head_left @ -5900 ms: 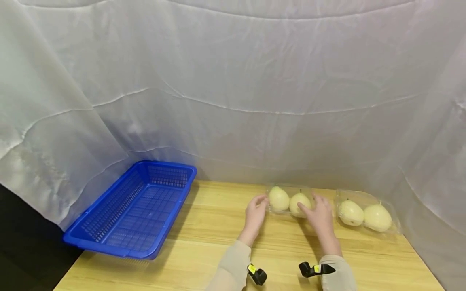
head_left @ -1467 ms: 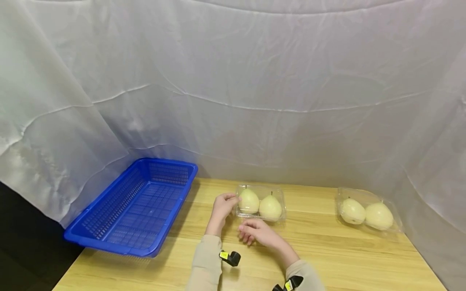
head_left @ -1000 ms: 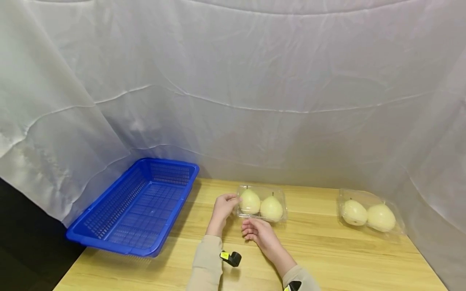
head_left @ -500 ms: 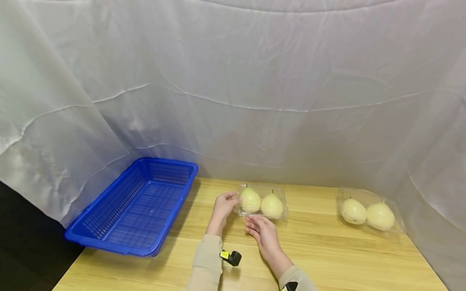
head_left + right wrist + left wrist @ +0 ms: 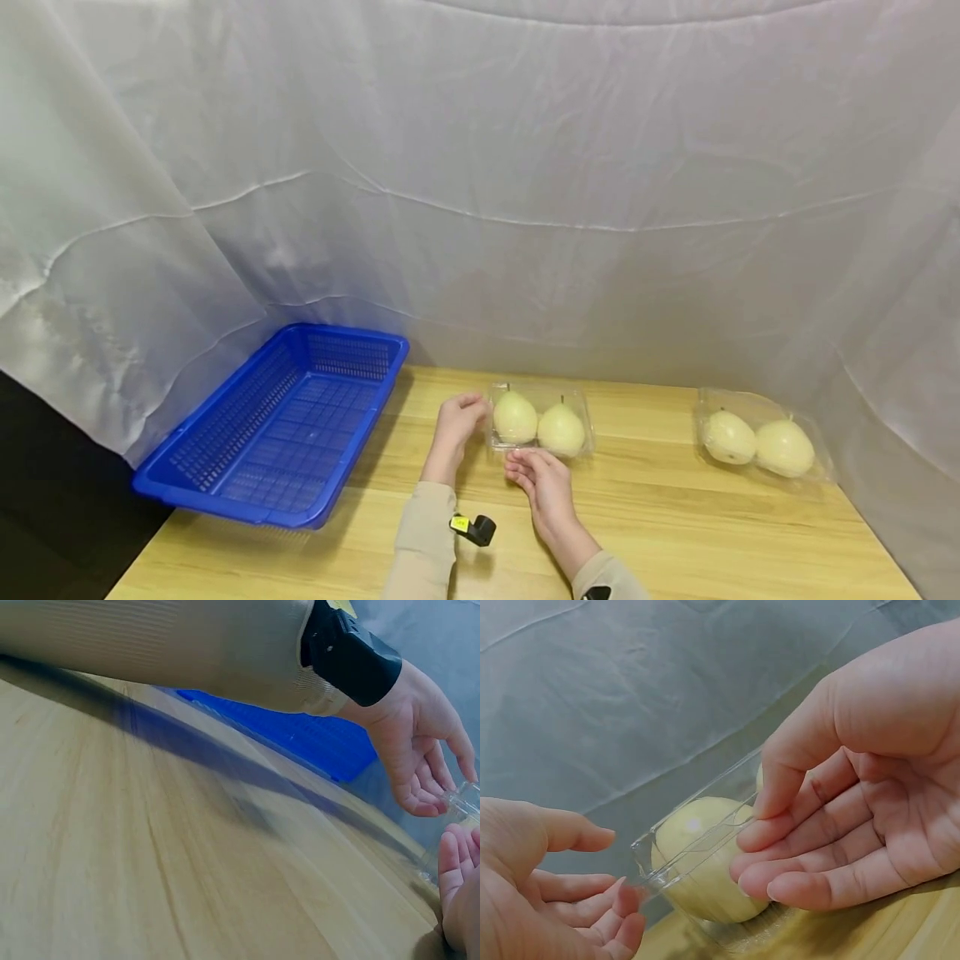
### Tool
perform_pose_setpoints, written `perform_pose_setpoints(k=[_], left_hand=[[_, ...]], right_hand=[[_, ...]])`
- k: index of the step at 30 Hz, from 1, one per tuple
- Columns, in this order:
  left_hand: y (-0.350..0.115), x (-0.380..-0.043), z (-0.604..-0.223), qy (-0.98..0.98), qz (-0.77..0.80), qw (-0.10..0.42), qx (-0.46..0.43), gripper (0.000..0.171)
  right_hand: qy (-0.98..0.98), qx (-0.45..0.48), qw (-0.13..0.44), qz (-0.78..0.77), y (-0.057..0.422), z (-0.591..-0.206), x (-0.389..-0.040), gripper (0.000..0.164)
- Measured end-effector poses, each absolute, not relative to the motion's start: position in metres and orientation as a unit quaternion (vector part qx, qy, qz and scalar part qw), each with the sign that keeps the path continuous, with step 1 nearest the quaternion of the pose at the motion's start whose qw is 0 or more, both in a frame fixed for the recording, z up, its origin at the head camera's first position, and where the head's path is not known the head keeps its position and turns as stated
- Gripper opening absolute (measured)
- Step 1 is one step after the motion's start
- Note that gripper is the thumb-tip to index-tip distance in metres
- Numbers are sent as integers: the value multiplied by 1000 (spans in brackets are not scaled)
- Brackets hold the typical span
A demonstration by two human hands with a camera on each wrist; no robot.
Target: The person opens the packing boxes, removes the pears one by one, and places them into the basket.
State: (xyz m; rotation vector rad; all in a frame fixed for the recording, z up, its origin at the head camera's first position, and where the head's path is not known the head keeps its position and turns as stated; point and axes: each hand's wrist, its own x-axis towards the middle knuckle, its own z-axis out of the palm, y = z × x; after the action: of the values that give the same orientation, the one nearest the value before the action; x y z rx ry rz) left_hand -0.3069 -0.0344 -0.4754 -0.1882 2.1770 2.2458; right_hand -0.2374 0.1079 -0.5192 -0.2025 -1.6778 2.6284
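A clear plastic clamshell box [image 5: 540, 392] with a pale yellow pear [image 5: 515, 417] and a second pear [image 5: 562, 430] inside stands at the table's centre. At its left end is my left hand [image 5: 457, 422]; in the left wrist view the thumb is spread from the loosely bent fingers, whose tips are right at the box's corner. My right hand [image 5: 546, 490] is at the front side. Its thumb and index finger pinch the box's front edge, seen close up in the left wrist view, while the other fingers extend below. Part of the box is hidden behind this hand.
Another clear box [image 5: 817, 467] holding two pears lies at the right of the wooden table [image 5: 675, 533]. A blue plastic basket [image 5: 330, 492] stands on the left, overhanging the table's left side. Pale grey cloth [image 5: 480, 167] hangs behind and at both sides.
Since the oldest frame, the box of pears has moved left along the table. Over the last second my right hand rose to its front edge, and my left thumb came away from its left end.
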Motion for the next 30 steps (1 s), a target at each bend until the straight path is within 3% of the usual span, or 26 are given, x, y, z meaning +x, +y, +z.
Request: perform_pose_setpoints(k=[30], left_hand=[[-31,-303,-473,774,632,23,-39,35]], right_hand=[[-538,-58,8,841,104,-521,-234,17]])
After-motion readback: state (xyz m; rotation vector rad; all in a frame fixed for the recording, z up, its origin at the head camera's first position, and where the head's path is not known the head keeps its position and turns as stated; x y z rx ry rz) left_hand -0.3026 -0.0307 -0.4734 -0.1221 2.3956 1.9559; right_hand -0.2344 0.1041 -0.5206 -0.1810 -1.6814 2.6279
